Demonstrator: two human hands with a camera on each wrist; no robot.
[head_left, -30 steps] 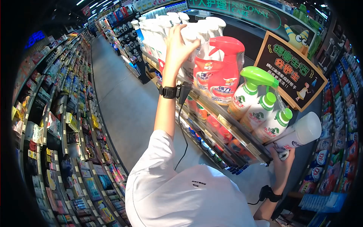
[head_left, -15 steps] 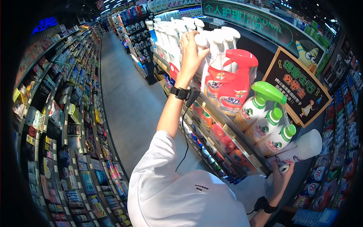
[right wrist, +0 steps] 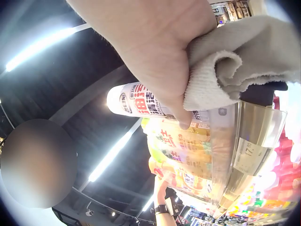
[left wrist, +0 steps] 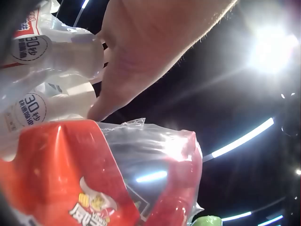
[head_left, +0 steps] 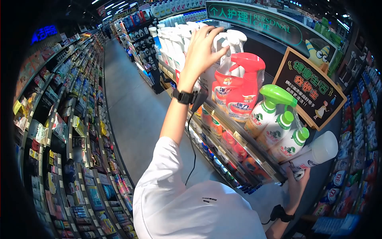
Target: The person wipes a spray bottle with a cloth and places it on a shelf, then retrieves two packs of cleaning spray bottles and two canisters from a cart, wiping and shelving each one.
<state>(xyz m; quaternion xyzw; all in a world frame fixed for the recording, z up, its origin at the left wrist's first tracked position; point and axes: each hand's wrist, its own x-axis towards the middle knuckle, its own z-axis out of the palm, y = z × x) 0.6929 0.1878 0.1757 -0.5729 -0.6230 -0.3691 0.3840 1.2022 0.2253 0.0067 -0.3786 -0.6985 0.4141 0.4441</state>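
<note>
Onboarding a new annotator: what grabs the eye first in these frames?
The red spray bottles wrapped in clear plastic on the top shelf, with the left hand raised on the white spray bottles just behind them. Next, the green-capped bottles to their right, and the right hand low at the shelf edge, gripping a grey cloth.

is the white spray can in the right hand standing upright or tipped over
Tipped. In the head view the white spray can lies slanted, capped end up and away, its lower end at the right hand beside the shelf edge.
</note>
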